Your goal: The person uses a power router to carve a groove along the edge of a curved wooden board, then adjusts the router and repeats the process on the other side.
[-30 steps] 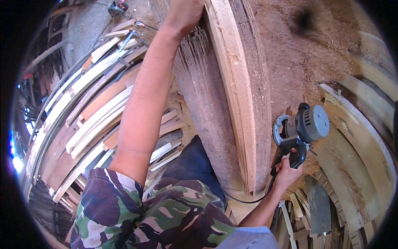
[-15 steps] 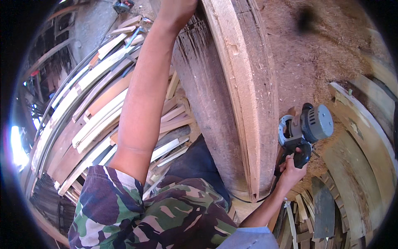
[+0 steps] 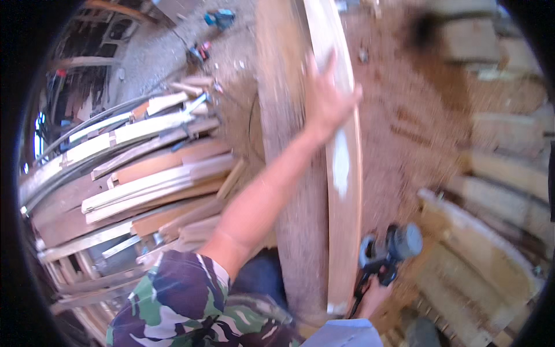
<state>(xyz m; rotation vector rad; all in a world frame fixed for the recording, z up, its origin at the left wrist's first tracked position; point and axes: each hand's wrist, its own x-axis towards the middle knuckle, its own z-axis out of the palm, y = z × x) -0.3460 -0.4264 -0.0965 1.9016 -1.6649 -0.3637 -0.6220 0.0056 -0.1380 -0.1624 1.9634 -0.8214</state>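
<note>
The left hand (image 3: 326,101) lies flat on the curved wooden plank (image 3: 342,191), fingers spread apart and pointing away from the person, palm down on its pale upper face near the far half of its length. It presses on the wood rather than closing round it. The bare forearm runs back from there, crossing the plank's left edge down to a camouflage sleeve (image 3: 185,301) at the lower edge of the view.

The right hand (image 3: 374,295) is wrapped shut around the dark handle of a power sander (image 3: 390,251), which sits just beside the right edge of the plank at its near end. The tool's round grey motor housing points to the right, away from the wood; whether its working face touches the plank cannot be told, as this part is blurred. A dark cord drops from the handle toward the person.

The plank runs lengthwise away from the person, bowed, its pale face uppermost, with a rougher grey board (image 3: 289,173) lying against its left side. Both rest over sawdust-covered ground (image 3: 404,133) that spreads to the right. Left of the boards lies a heap of timber offcuts (image 3: 139,179), long slats stacked at a slant. On the right, more curved wooden pieces (image 3: 480,266) lie side by side on the ground.
</note>
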